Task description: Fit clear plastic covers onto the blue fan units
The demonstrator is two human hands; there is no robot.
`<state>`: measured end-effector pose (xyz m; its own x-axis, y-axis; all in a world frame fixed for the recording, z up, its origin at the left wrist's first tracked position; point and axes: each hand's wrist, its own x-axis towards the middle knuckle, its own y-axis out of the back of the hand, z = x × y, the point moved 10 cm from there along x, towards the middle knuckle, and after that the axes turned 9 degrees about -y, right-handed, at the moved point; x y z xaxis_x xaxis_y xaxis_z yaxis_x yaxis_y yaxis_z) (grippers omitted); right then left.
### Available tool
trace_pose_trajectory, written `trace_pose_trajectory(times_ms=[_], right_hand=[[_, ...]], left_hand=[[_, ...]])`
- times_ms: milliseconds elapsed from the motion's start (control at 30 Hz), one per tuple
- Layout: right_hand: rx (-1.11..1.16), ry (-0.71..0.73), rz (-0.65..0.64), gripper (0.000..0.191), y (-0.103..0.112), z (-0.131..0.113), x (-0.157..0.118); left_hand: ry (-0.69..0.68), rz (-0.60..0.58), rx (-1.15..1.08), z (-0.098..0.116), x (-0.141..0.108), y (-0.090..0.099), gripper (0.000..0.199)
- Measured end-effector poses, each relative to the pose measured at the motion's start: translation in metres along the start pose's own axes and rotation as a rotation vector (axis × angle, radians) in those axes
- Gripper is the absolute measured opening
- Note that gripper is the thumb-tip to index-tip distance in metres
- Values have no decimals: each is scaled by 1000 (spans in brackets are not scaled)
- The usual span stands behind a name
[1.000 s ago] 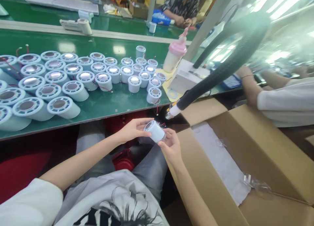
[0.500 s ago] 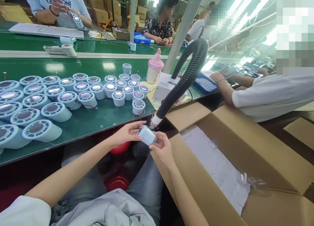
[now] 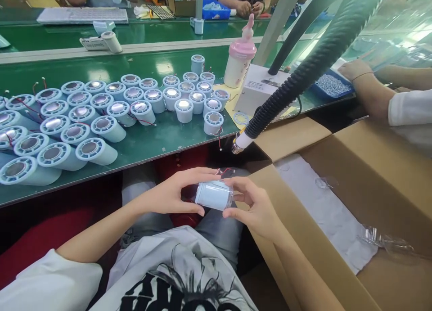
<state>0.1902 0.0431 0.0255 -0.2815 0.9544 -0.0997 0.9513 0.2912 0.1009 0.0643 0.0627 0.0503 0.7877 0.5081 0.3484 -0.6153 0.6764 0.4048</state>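
Note:
A light blue cylinder [image 3: 214, 195] with a clear plastic cover at its right end lies sideways between my two hands, above my lap. My left hand [image 3: 180, 191] holds its left end, thumb below and fingers over the top. Around the right end are the thumb and fingers of my right hand [image 3: 251, 203]. Thin red wires [image 3: 226, 171] stick up behind the cylinder. Many similar blue cylinders [image 3: 96, 151] with round metal discs stand on the green table [image 3: 151, 146] at the left. A black ribbed hose [image 3: 286, 92] ends in a nozzle just beyond my hands.
An open cardboard box [image 3: 303, 239] with white sheet and clear plastic pieces stands at the right. A pink-capped bottle [image 3: 240, 54] and a white machine [image 3: 258, 88] stand behind the nozzle. Other people's hands and arms [image 3: 374, 83] show across and at right.
The view has tilted down and turned. My hands have brought the cylinder away from the nozzle, nearer my body, and it now lies more level, with its wires showing.

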Motion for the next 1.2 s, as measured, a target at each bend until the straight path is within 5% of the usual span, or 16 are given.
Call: trace_pose_trajectory(times_ms=[233,567,1200], right_hand=[[204,-189,-68,47,-6,11,0],[355,-373,-110,39,-18,21,1],[566,-667,-214,60,-49,53,-2]], left_hand=[[126,5,74,0,-7,1,77],[-18,-13,22,11,-4,0,77],[4,10,-105,6,-2,-2,79]])
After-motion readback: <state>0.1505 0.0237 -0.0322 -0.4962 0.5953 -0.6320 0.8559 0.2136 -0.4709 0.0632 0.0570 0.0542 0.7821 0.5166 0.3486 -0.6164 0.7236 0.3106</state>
